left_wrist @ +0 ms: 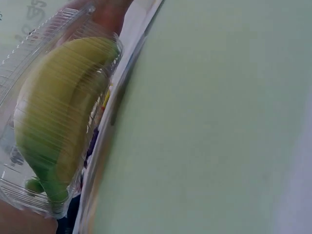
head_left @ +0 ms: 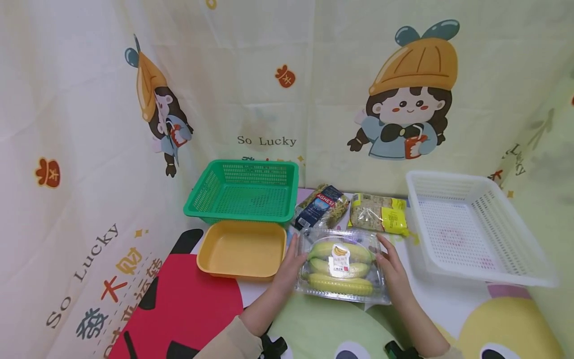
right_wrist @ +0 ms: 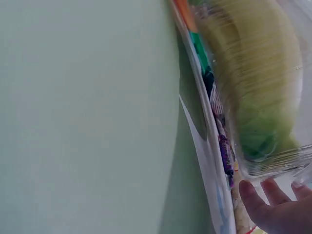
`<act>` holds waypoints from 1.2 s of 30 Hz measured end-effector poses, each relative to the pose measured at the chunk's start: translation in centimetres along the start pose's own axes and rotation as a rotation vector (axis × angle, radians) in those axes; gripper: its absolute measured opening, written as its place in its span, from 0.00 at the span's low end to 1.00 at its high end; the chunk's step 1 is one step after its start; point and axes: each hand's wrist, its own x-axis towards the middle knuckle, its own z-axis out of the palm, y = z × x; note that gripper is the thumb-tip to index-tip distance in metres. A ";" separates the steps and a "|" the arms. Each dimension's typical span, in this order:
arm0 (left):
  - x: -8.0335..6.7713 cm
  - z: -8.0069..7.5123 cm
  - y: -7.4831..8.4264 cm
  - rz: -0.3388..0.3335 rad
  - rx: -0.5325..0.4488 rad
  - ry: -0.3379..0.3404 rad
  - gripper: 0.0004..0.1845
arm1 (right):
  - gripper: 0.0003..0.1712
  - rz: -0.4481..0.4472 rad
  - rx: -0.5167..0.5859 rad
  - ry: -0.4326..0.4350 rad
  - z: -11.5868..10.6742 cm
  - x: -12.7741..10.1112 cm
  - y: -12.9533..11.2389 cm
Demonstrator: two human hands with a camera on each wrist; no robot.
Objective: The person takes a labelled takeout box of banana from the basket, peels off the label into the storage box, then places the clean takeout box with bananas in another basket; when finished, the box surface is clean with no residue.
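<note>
A clear plastic clamshell box (head_left: 345,294) with a white label (head_left: 340,264) is held between both hands in the head view. Yellow bananas (left_wrist: 58,92) with green tips show through its ribbed wall. The left hand (head_left: 287,267) grips the box's left side, its thumb against the edge. On the opposite side the right hand (head_left: 395,271) holds the box by its edge. Right fingertips (right_wrist: 268,190) appear against one end of the box in the right wrist view. Part of the fingers beneath the box is hidden.
Behind the box lie an Agnesi pasta bag (head_left: 323,207) and a yellow-labelled bag (head_left: 378,214). A green basket (head_left: 242,219) and an orange tub (head_left: 242,274) stand on the left, a white basket (head_left: 489,276) on the right. A printed curtain (head_left: 323,124) hangs behind the table.
</note>
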 end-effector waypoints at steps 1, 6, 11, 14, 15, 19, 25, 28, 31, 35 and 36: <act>0.0 0.0 -0.2 -0.001 0.000 0.004 0.39 | 0.30 0.004 0.000 0.001 0.0 0.1 0.2; 0.2 -0.2 -0.9 -0.013 0.002 0.013 0.39 | 0.30 0.036 -0.010 -0.001 0.0 0.4 1.0; 0.2 -0.5 -1.1 -0.017 0.019 0.011 0.40 | 0.30 0.081 -0.091 0.007 0.1 0.7 1.2; 0.3 -0.9 -1.2 -0.008 0.029 -0.006 0.40 | 0.30 0.097 -0.105 0.012 0.3 1.0 1.3; 0.3 -1.1 -1.2 -0.003 0.030 -0.009 0.40 | 0.30 0.096 -0.098 0.009 0.3 1.2 1.3; 0.5 -1.6 -1.3 -0.005 0.049 -0.019 0.41 | 0.30 0.085 -0.069 -0.003 0.5 1.5 1.7; 0.8 -2.1 -1.7 -0.011 0.093 -0.028 0.37 | 0.31 0.101 -0.075 -0.009 0.3 1.6 2.4; 1.1 -2.2 -2.1 0.016 0.094 -0.050 0.35 | 0.31 0.109 -0.060 -0.023 0.1 1.7 2.7; 1.2 -2.4 -2.6 0.041 0.066 -0.083 0.35 | 0.31 0.109 -0.071 -0.031 -0.1 1.6 2.9; 1.2 -2.7 -2.9 0.057 0.048 -0.091 0.36 | 0.31 0.098 -0.108 -0.024 -0.1 1.6 3.2; 1.2 -2.8 -2.9 0.060 0.047 -0.090 0.36 | 0.31 0.094 -0.114 -0.020 -0.1 1.6 3.2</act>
